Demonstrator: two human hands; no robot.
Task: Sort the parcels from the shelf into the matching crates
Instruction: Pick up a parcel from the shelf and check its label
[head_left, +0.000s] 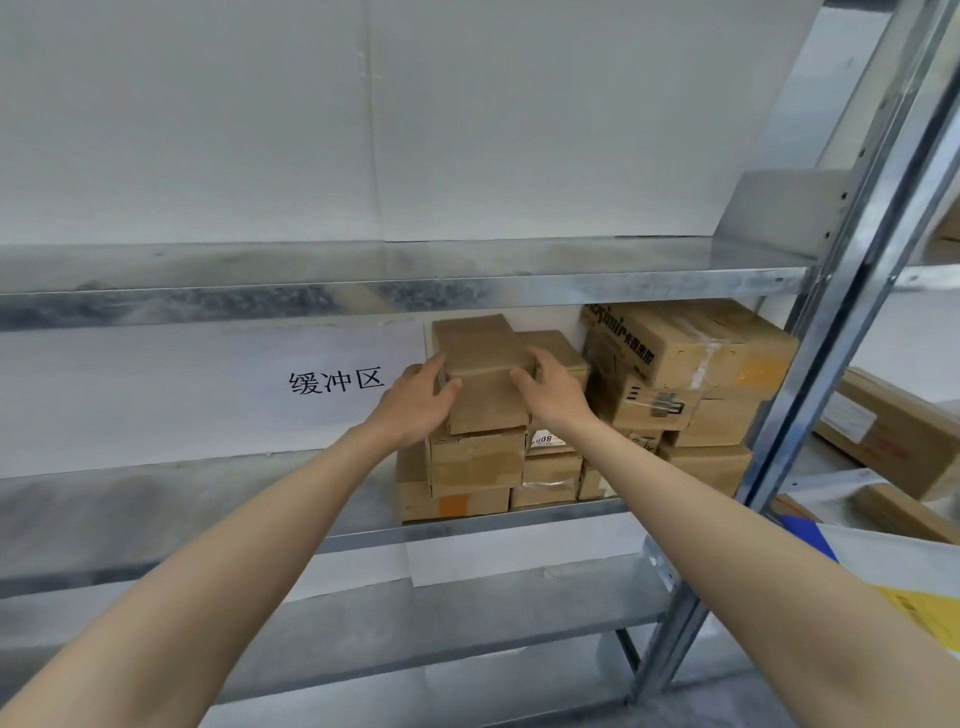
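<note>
A plain brown cardboard parcel (480, 374) sits on top of a stack of parcels on the middle metal shelf (208, 499). My left hand (418, 400) grips its left side, thumb on the front face and fingers over the top edge. My right hand (550, 387) grips its right side the same way. Below it lie more small parcels (475, 465), one with an orange patch. To the right stands a taller pile of larger taped parcels (691, 353). No crates are in view.
A white sheet with black printed characters (336, 383) hangs at the shelf's back left. An upper shelf (363, 283) runs just above the parcels. A steel upright (831, 322) stands at the right, with long cardboard boxes (893, 431) and yellow and blue sheets beyond it.
</note>
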